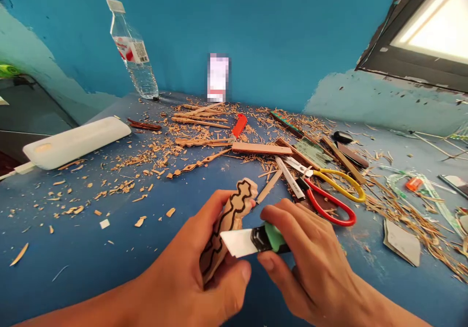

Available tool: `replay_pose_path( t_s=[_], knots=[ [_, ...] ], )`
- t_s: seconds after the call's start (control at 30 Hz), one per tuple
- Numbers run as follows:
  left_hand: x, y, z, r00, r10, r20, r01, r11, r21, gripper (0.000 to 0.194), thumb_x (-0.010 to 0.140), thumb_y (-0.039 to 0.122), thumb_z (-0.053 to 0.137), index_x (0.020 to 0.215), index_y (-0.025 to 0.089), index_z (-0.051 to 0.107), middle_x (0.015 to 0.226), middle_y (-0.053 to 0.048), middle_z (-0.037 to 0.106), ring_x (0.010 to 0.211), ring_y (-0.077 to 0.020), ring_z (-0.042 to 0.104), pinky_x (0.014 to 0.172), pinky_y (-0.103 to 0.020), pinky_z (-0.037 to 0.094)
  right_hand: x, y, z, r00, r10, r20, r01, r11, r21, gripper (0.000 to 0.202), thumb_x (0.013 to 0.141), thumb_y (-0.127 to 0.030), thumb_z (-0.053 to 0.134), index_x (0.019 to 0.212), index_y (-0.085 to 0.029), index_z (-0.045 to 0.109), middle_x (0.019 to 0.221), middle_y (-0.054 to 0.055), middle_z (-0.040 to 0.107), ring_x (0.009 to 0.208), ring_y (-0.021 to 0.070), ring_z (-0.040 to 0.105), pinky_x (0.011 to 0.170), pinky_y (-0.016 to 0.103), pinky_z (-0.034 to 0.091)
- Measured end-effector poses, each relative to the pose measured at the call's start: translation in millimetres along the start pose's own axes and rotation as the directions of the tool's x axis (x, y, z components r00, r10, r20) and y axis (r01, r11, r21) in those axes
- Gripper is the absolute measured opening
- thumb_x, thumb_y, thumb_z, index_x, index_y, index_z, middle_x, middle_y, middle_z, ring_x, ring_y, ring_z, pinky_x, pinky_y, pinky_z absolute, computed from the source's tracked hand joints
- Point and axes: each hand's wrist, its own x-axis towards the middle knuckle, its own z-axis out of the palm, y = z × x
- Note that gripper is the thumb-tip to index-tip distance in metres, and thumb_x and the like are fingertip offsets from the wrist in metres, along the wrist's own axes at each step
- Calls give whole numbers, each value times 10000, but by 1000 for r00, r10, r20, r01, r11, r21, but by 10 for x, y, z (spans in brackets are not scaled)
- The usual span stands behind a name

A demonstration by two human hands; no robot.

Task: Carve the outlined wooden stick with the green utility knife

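Tilted upward in my left hand (197, 263) is a piece of wood (237, 204) with a wavy black outline drawn on its face. My left fingers and thumb wrap round its lower part. My right hand (310, 254) is closed on a utility knife (275, 237) with a green and black handle. The knife's broad blade (239, 242) points left and overlaps the wood's edge; I cannot tell whether it is cutting in. Wood shavings (124, 188) lie scattered on the blue table (120, 293) beyond both hands.
Scissors with red and yellow handles (331, 202) lie right of centre near a flat wooden strip (261, 148) and a red-handled knife (239, 126). A water bottle (137, 68) stands against the wall. At left lies a long white case (76, 142), and a sandpaper piece (402, 241) at right.
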Motion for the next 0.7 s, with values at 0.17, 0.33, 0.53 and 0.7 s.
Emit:
replay_pose_path(
  t_s=[0.17,0.33,0.53,0.7],
  knots=[
    [55,99,120,994,106,7,-106,989,102,320,865,518,837,1107,391,671,824,33,578,686,-132,542,614,-187,524,42,-73,19,999,-16,-40,14,999,-51,291,1141,-409,366,1248,-185,519,909,67,681,688,206,641,611,341,529],
    [62,67,151,979,199,-46,-181,949,258,354,837,603,795,1041,346,660,681,38,545,529,-146,407,431,-245,371,63,-96,-35,998,-32,-49,28,996,-88,294,1143,-397,357,1245,-182,529,898,74,695,665,213,653,589,351,531],
    [61,59,99,973,231,-28,-208,916,343,363,845,593,776,1119,374,682,664,30,596,509,-183,493,437,-289,430,59,-77,-72,997,-69,-38,66,995,-76,328,1160,-426,322,1220,-193,545,844,59,671,626,211,638,541,343,479],
    [30,50,123,956,293,-25,-260,881,395,377,877,622,729,1143,360,678,641,33,604,491,-178,484,430,-287,401,53,-71,-47,996,-85,-12,84,995,-61,323,1150,-411,331,1205,-181,552,822,51,647,602,207,601,539,341,476]
  ],
)
